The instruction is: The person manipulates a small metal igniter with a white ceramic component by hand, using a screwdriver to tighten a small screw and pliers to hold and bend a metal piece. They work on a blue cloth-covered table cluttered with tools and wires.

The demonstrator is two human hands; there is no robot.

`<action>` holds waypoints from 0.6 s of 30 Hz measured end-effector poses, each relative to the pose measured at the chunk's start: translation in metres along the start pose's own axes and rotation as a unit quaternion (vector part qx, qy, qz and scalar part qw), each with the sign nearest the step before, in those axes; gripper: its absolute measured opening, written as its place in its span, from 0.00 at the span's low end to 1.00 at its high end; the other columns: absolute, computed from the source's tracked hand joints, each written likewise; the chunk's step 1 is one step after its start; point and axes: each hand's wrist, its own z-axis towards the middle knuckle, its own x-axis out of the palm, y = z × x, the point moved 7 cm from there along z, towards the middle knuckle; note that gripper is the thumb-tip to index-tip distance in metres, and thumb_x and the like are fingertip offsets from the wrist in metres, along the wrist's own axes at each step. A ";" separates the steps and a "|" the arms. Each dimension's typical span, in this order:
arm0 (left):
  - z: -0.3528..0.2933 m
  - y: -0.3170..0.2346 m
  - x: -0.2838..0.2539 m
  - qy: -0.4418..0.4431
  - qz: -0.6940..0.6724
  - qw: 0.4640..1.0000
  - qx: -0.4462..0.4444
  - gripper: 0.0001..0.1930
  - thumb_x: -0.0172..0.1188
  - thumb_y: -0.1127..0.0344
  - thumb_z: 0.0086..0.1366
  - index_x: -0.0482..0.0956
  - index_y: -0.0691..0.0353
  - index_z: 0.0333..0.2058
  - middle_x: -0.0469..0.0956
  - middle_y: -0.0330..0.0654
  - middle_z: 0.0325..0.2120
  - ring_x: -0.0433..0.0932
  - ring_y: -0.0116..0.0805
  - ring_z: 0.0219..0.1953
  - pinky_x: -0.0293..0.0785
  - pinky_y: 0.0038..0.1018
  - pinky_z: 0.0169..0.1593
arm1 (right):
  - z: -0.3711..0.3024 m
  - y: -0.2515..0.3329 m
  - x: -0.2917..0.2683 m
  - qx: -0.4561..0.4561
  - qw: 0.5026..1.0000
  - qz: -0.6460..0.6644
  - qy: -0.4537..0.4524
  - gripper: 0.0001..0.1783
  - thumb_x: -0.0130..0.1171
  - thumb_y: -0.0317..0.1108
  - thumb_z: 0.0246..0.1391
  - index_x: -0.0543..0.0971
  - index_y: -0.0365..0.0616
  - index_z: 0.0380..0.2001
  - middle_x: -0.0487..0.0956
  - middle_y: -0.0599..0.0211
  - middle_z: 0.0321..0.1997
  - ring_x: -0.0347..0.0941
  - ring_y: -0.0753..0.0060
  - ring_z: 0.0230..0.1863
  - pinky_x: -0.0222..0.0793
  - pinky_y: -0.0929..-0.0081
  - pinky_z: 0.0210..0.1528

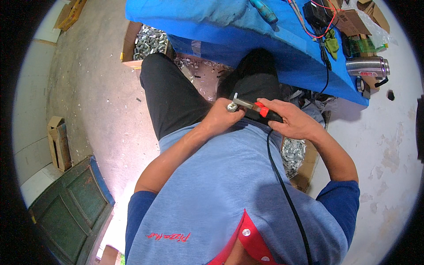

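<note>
Over my lap, my left hand is closed around a small silvery cylindrical piece, with its rounded end showing above the fingers. My right hand grips a corded hand tool with a black handle, a red collar and a flat metal end. That metal end points left and reaches the piece in my left hand; whether they touch I cannot tell. A thin pale stick-like bit stands up beside the tool's tip. The black cord runs from the handle down across my shirt.
A blue-covered table stands ahead, bearing a teal-handled tool, wires, and a steel flask. A cardboard box of small metal pieces sits by my left knee. Shiny scraps fill another box at my right.
</note>
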 end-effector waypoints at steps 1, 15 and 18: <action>0.000 -0.001 0.001 0.000 -0.001 1.000 0.001 0.11 0.59 0.67 0.60 0.79 0.69 0.25 0.71 0.31 0.16 0.65 0.18 0.21 0.64 0.25 0.24 | -0.001 -0.001 -0.001 0.007 1.000 0.020 0.011 0.35 0.57 0.35 0.50 0.64 0.38 0.63 0.74 0.45 0.41 0.72 0.45 0.44 0.68 0.59 0.50; -0.004 -0.003 0.006 0.047 0.044 0.998 -0.028 0.11 0.58 0.66 0.60 0.78 0.68 0.23 0.72 0.35 0.14 0.67 0.21 0.19 0.64 0.27 0.24 | -0.007 0.000 0.010 0.073 0.996 0.051 0.028 0.18 0.55 0.31 0.50 0.75 0.38 0.46 0.75 0.55 0.25 0.72 0.58 0.28 0.68 0.65 0.35; -0.009 -0.002 0.009 0.059 0.094 0.993 -0.029 0.12 0.59 0.65 0.58 0.78 0.69 0.23 0.73 0.40 0.13 0.68 0.25 0.17 0.66 0.30 0.24 | -0.013 -0.005 0.018 0.071 0.989 0.105 0.076 0.14 0.52 0.29 0.49 0.74 0.38 0.40 0.74 0.63 0.23 0.71 0.67 0.25 0.68 0.69 0.32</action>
